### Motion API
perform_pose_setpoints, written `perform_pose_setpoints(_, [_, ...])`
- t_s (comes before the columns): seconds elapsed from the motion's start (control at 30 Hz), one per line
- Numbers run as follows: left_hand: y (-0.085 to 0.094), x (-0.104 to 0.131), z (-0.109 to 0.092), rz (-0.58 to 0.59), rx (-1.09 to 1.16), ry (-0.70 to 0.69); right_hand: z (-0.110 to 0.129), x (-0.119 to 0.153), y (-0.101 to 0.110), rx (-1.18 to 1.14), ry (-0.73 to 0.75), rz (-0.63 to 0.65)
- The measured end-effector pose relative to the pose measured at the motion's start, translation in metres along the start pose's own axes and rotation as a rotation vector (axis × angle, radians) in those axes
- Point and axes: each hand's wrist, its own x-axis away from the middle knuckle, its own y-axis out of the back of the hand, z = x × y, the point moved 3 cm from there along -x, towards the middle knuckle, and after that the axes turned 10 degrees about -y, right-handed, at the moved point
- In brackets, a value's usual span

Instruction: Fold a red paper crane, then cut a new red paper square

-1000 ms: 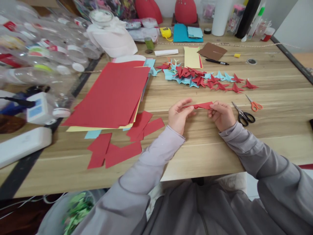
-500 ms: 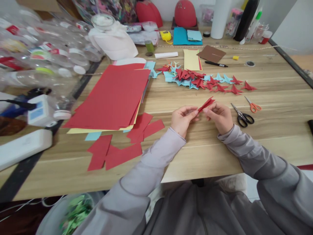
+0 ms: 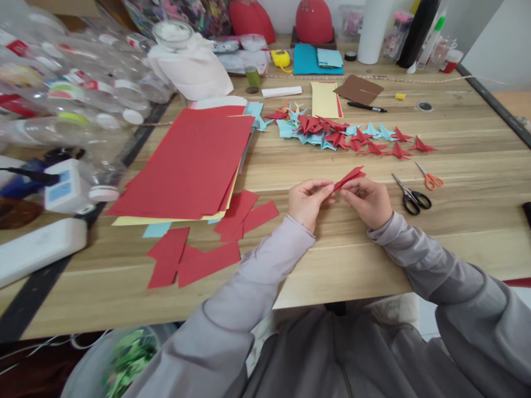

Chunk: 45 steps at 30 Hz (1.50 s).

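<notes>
Folded paper (image 3: pixel 349 178) I hold: plain red. My sleeves (image 3: pixel 265 260): grey, unpatterned. Worktop (image 3: pixel 344 271): light brown, streaked wood grain; black strip (image 3: pixel 37 287) down its left side. Toward left edge: red sheets (image 3: pixel 182 166), a yellow sheet (image 3: pixel 136 220) showing beneath. Nearer front edge: cut pieces (image 3: pixel 211 262), all red. Toward back edge: folded figures (image 3: pixel 307 124) mixed red and light blue; tape measure (image 3: pixel 280 57) yellow; card (image 3: pixel 360 88) brown. Toward right edge: larger scissors (image 3: pixel 412 200) black-handled, smaller scissors (image 3: pixel 431 180) orange-handled.
</notes>
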Motion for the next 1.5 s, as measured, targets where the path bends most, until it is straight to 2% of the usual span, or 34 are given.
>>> perform_pose_setpoints(0.17, [0.001, 0.0, -0.001, -0.018, -0.022, -0.035, -0.001, -0.002, -0.002, -0.19, -0.146, 0.083])
perform_pose_setpoints(0.27, [0.002, 0.0, -0.001, 0.002, -0.096, -0.103, -0.002, -0.003, -0.002, -0.244, -0.228, 0.114])
perform_pose_setpoints(0.47, [-0.002, 0.006, -0.008, 0.144, -0.462, -0.444, -0.006, -0.006, 0.0, -0.37, -0.32, 0.086])
perform_pose_setpoints(0.6, [-0.003, 0.011, -0.013, 0.239, -0.631, -0.612, -0.007, -0.008, 0.001, -0.401, -0.303, 0.099])
perform_pose_setpoints(0.8, [-0.004, 0.013, -0.019, 0.325, -0.714, -0.762, 0.0, -0.01, 0.003, -0.294, -0.125, 0.113])
perform_pose_setpoints(0.97, [-0.006, 0.014, -0.02, 0.338, -0.685, -0.727, 0.005, -0.006, 0.003, -0.215, -0.04, 0.095])
perform_pose_setpoints(1.13, [-0.009, 0.018, -0.023, 0.439, -0.597, -0.708, 0.012, -0.002, 0.003, -0.181, -0.006, 0.125])
perform_pose_setpoints(1.27, [-0.012, 0.02, -0.027, 0.479, -0.453, -0.642, 0.009, -0.002, 0.004, -0.299, -0.081, 0.124])
perform_pose_setpoints(1.37, [-0.011, 0.02, -0.027, 0.392, -0.37, -0.543, 0.005, -0.004, 0.001, -0.482, -0.224, 0.218])
perform_pose_setpoints(1.5, [-0.007, 0.015, -0.023, 0.202, -0.286, -0.384, 0.009, 0.0, -0.004, -0.713, -0.368, 0.474])
